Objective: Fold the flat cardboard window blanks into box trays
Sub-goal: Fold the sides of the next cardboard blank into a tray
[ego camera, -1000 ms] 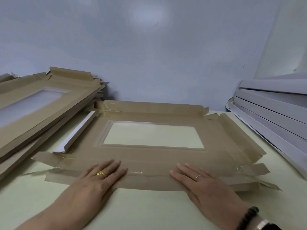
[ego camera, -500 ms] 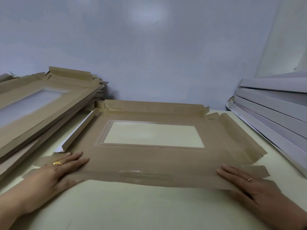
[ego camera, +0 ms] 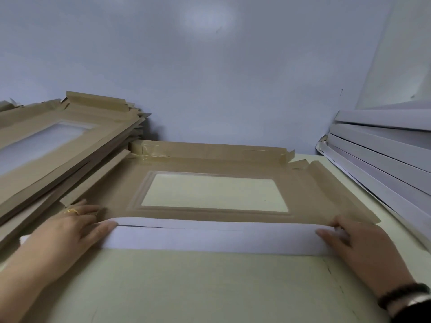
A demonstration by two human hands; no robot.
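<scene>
A brown cardboard window blank lies on the pale table in front of me, with a clear rectangular window in its middle. Its near flap is folded up and over, showing its white underside. My left hand grips the flap's left end, thumb on the white side and fingers behind. My right hand holds the flap's right end the same way. The far flap and the left flap stand raised; the right flap lies nearly flat.
A slanted stack of brown window blanks leans at the left, touching the blank's left flap. White folded pieces are stacked along the right edge. A grey wall rises right behind the blank.
Both hands slid outward from the middle of the near flap to its two ends, then lifted and folded it over, so its white underside now faces me.
</scene>
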